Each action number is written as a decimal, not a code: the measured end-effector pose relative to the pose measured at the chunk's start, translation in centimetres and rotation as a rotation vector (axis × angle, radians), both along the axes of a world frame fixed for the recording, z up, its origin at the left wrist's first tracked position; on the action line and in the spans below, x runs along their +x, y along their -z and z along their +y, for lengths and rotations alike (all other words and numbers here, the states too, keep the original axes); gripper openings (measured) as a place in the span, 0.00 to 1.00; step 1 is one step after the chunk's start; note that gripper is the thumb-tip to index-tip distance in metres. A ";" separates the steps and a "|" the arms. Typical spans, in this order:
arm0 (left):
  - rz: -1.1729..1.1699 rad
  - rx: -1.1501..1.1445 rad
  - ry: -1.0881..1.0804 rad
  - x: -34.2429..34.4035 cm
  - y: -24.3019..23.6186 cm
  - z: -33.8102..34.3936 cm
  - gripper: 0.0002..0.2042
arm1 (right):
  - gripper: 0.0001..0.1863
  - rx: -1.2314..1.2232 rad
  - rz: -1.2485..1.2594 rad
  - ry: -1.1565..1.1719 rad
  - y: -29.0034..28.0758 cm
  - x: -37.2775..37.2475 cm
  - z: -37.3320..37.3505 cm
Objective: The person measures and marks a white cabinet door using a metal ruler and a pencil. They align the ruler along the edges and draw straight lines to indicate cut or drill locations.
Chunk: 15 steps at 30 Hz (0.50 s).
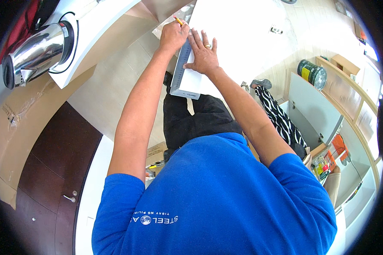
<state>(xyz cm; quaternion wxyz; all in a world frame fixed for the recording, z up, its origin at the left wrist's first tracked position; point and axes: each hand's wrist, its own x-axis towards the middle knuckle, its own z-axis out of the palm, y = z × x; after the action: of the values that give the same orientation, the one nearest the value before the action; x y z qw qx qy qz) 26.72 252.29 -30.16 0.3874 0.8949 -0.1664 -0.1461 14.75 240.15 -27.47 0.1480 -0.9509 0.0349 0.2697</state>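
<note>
My left hand (173,39) is closed round a yellow-orange pencil (178,21) at the left edge of a white board (238,25). To its right, my right hand (203,54) lies flat with its fingers spread, pressing down on the board. A grey-blue ruler with marked graduations (181,70) runs along the board's left edge, beside the right thumb. Its near end meets a pale crosspiece (186,94) close to my legs. The pencil's tip is hidden by the left hand.
On a white counter at the far left stands a steel electric kettle (38,55). An open-doored white cabinet (317,110) is at the right, with a dark green roll (312,74) above it. Someone's patterned trouser leg (281,112) is nearby. A brown door (57,170) is at the lower left.
</note>
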 end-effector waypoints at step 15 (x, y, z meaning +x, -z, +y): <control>0.084 -0.217 -0.060 -1.1 2.5 1.1 0.15 | 0.71 -0.015 -0.029 -0.013 0.3 0.0 -0.1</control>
<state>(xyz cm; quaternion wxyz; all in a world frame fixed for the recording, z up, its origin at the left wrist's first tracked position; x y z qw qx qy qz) 25.65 253.36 -32.63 0.4928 0.8454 -0.1379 -0.1530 14.73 240.06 -27.76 0.1395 -0.9560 0.0284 0.2564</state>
